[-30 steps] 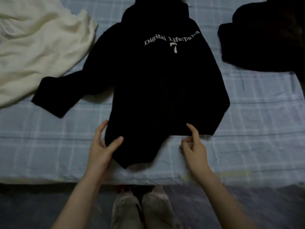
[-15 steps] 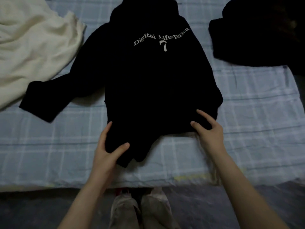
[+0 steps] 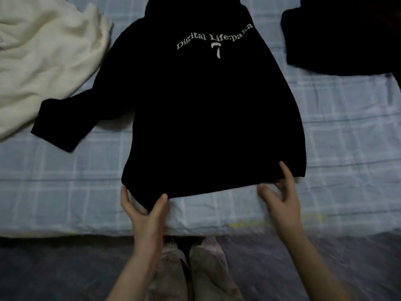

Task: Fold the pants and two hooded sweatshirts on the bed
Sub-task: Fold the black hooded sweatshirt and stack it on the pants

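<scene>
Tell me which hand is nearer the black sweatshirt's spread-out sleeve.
Left. The left hand pinches the hem's corner of the black sweatshirt, just below and right of the sleeve. The right hand is at the hem's opposite end.

You've got a bed [image 3: 338,148] with a pale blue plaid sheet, black hooded sweatshirt [image 3: 208,118] spread flat mid-bed, cream garment [image 3: 43,57] crumpled far left touching its sleeve, dark garment [image 3: 342,33] bunched at far right.
</scene>
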`<state>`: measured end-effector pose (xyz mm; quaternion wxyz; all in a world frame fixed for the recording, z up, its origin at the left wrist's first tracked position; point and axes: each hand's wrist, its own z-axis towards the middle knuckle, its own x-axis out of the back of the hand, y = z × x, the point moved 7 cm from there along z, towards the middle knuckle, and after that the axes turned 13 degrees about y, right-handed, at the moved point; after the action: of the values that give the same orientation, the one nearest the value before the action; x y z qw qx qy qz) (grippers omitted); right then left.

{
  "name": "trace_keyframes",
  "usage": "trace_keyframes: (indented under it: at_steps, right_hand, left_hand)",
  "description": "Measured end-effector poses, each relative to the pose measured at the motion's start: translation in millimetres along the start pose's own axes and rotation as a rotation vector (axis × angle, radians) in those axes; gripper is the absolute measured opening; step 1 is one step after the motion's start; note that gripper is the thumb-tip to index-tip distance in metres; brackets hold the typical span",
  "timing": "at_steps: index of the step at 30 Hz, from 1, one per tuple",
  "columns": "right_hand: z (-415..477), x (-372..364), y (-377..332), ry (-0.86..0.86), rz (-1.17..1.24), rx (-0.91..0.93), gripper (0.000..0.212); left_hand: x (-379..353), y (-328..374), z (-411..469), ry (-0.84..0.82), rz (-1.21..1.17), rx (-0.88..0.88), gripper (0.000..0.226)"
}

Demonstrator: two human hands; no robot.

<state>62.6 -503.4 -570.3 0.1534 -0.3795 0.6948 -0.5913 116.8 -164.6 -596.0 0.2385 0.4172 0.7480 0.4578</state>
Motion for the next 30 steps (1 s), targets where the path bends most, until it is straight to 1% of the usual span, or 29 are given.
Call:
trace_keyframes:
  at_steps: [2, 4, 7, 10, 11, 15, 17, 19, 23, 25, 27, 30]
  right_hand:
    - [-7, -12, -1, -0.045, 0.005, 0.032, 0.066]
    - [2, -24, -5, -0.062, 0.038, 0.006, 0.068]
    - [25, -36, -16, -0.001, 0.016, 0.040, 0.066]
    - [32, -43, -13, 0.071, 0.054, -0.033, 0.057]
    - [29, -45, -10, 0.063, 0.060, -0.044, 0.056]
    - [16, -58, -2, -0.087, 0.118, -0.057, 0.062]
    - [20, -63, -1, -0.075, 0.190, -0.095, 0.065]
    - [26, -68, 3, -0.051, 0.292, -0.183, 0.066]
    - [36, -73, 17, -0.047, 0.426, -0.330, 0.057]
    - [41, -70, 18, -0.090, 0.420, -0.331, 0.053]
    - [43, -69, 15, -0.141, 0.388, -0.308, 0.049]
    - [43, -68, 10, -0.102, 0.335, -0.286, 0.047]
  left_hand:
    - [-9, -2, -13, -0.011, 0.019, -0.048, 0.095]
    - [-21, 5, -15, -0.001, 0.084, -0.154, 0.094]
    - [-31, 18, -11, 0.070, 0.242, -0.267, 0.094]
    - [-29, 19, -9, 0.108, 0.316, -0.264, 0.093]
    - [-29, 19, -10, 0.112, 0.307, -0.261, 0.094]
    - [-37, 23, -19, 0.077, 0.157, -0.265, 0.094]
    - [-39, 27, -17, 0.072, 0.127, -0.288, 0.092]
    - [-40, 34, -12, 0.077, 0.141, -0.323, 0.087]
    - [-42, 36, -9, 0.015, 0.157, -0.356, 0.066]
    - [-42, 34, -9, 0.008, 0.162, -0.353, 0.061]
    - [-40, 31, -7, 0.018, 0.160, -0.337, 0.062]
    - [-41, 27, -5, 0.047, 0.180, -0.293, 0.069]
